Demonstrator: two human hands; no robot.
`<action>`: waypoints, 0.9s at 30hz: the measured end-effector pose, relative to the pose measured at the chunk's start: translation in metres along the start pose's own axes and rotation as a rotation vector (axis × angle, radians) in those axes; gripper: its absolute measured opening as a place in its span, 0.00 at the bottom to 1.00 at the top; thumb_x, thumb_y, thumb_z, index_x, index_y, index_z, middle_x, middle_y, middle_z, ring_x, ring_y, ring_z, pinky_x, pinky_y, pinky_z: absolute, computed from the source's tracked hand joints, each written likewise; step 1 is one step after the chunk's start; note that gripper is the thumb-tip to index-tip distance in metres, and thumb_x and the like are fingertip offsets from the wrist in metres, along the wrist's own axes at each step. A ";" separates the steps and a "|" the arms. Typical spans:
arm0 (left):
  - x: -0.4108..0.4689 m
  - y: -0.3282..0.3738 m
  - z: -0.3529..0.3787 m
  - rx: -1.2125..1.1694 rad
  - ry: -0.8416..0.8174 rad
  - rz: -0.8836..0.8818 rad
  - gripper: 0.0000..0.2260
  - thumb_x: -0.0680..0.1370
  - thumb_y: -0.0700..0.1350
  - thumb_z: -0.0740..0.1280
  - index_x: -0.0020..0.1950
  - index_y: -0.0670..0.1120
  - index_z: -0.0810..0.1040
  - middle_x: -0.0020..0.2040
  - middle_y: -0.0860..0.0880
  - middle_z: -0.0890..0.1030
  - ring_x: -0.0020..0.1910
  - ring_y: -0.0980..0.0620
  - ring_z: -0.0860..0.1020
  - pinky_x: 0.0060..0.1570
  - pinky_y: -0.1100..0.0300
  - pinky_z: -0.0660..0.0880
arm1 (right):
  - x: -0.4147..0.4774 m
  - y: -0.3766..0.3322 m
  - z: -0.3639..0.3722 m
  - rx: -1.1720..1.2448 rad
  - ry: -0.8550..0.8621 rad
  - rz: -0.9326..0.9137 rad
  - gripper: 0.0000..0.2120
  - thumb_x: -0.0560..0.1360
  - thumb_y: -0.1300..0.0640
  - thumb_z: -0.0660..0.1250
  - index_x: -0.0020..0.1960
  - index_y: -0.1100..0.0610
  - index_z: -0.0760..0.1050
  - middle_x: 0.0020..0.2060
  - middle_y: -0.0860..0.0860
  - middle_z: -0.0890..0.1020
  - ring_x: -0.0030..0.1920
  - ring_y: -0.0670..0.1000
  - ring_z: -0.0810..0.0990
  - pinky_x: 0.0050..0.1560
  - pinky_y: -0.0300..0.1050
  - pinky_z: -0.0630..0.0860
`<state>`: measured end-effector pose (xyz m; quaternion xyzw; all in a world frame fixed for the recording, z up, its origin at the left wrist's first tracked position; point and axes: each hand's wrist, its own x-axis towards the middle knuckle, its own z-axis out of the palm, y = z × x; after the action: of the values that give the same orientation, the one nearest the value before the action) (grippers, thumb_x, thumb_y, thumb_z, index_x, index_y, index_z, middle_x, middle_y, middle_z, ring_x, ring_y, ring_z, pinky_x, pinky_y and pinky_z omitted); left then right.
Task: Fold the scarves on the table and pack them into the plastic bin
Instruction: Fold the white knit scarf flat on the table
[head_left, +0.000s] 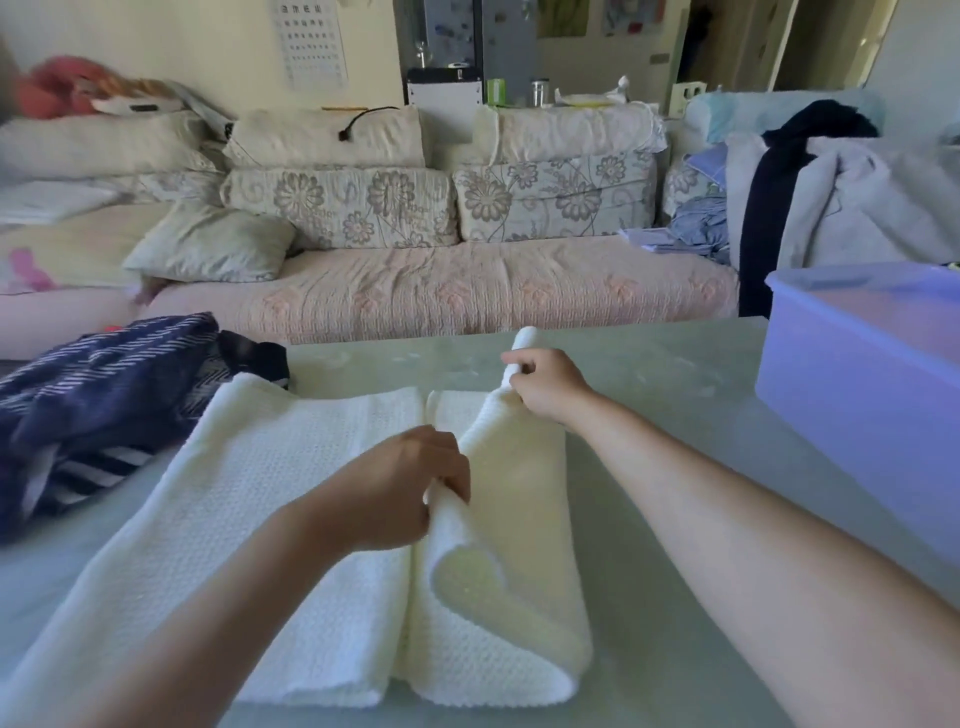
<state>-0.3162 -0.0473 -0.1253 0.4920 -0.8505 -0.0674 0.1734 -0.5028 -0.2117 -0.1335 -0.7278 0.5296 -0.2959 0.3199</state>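
head view: both hands (395, 488) (545, 384) pinch the white scarf's (291, 499) lifted edge.

Home living room: cushioned sofa (441, 270)

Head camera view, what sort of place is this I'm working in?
Most likely a home living room: a long sofa with floral cushions stands behind the table, loose clothes are heaped at one end of it, and a white scarf is spread on the table near a plastic bin.
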 end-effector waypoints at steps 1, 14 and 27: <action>-0.015 -0.010 -0.009 0.005 0.019 -0.039 0.15 0.67 0.34 0.71 0.40 0.55 0.80 0.40 0.60 0.77 0.44 0.61 0.73 0.42 0.63 0.73 | 0.000 -0.017 0.016 -0.005 -0.007 -0.019 0.22 0.78 0.61 0.59 0.69 0.50 0.76 0.68 0.51 0.77 0.65 0.53 0.76 0.57 0.42 0.73; -0.189 -0.128 -0.070 0.141 -0.159 -0.648 0.23 0.75 0.37 0.65 0.43 0.69 0.78 0.50 0.62 0.74 0.52 0.60 0.73 0.57 0.60 0.72 | -0.013 -0.181 0.201 -0.312 -0.494 -0.182 0.34 0.79 0.56 0.59 0.81 0.47 0.50 0.77 0.53 0.63 0.69 0.58 0.71 0.64 0.51 0.72; -0.168 -0.145 -0.010 0.203 -0.217 -0.820 0.43 0.66 0.80 0.53 0.76 0.68 0.43 0.81 0.53 0.46 0.79 0.47 0.43 0.71 0.31 0.37 | -0.058 -0.073 0.196 -0.677 -0.326 -0.086 0.31 0.78 0.31 0.44 0.79 0.37 0.48 0.81 0.46 0.45 0.80 0.49 0.42 0.71 0.74 0.39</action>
<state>-0.1185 0.0243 -0.1952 0.7938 -0.6002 -0.0980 -0.0076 -0.3250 -0.1088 -0.2030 -0.8515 0.5085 0.0024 0.1283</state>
